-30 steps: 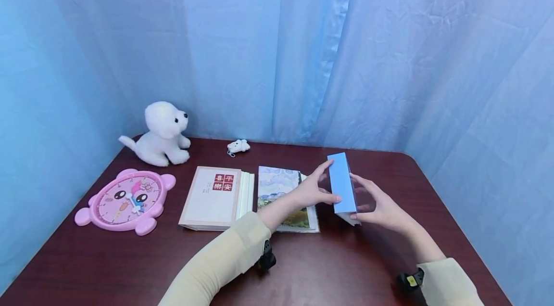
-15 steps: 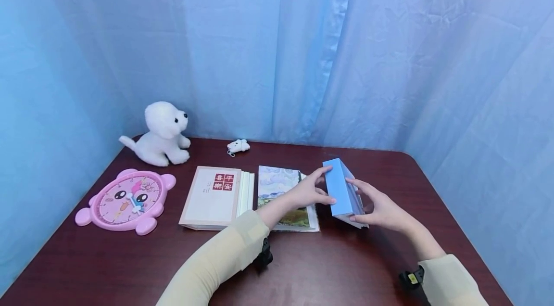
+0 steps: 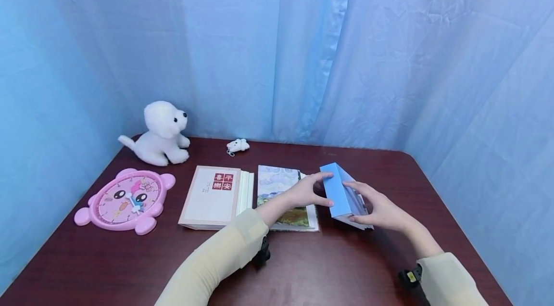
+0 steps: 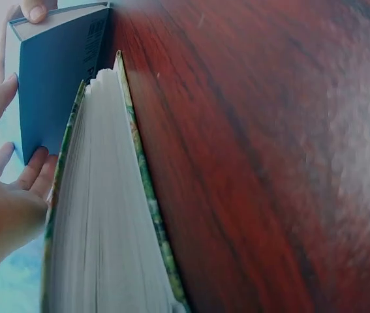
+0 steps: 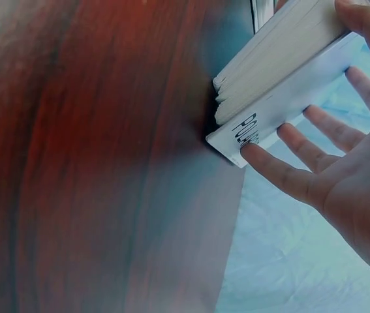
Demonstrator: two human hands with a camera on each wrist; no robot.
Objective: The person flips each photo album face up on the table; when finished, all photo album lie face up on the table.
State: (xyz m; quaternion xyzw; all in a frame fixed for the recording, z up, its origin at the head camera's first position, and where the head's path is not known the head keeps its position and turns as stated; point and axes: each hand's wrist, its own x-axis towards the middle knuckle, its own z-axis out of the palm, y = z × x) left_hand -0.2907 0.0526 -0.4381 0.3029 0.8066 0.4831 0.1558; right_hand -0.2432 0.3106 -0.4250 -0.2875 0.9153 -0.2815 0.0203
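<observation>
A blue book (image 3: pixel 339 195) stands tilted at the right of the table, spine turned up and leaning left. My left hand (image 3: pixel 304 192) holds it from the left, thumb at the spine and fingers against the blue cover (image 4: pixel 57 85). From the right, my right hand (image 3: pixel 383 210) grips it too, thumb on the page end and fingertips spread over the pale cover (image 5: pixel 289 107). Its lower edge is at the tabletop. Partly under my left forearm lies a book with a landscape painting cover (image 3: pixel 277 183); its page block (image 4: pixel 106 195) faces the left wrist camera.
A thick cream book with red characters (image 3: pixel 212 195) lies left of the painting book. A pink clock (image 3: pixel 125 202), a white plush dog (image 3: pixel 162 133) and a small white keychain toy (image 3: pixel 238 146) sit farther left and back. Blue curtains (image 3: pixel 233 56) surround the table (image 3: pixel 320 272).
The blue book has tipped over to the left and come slightly nearer, so more of its right cover shows. Both hands have stayed on it.
</observation>
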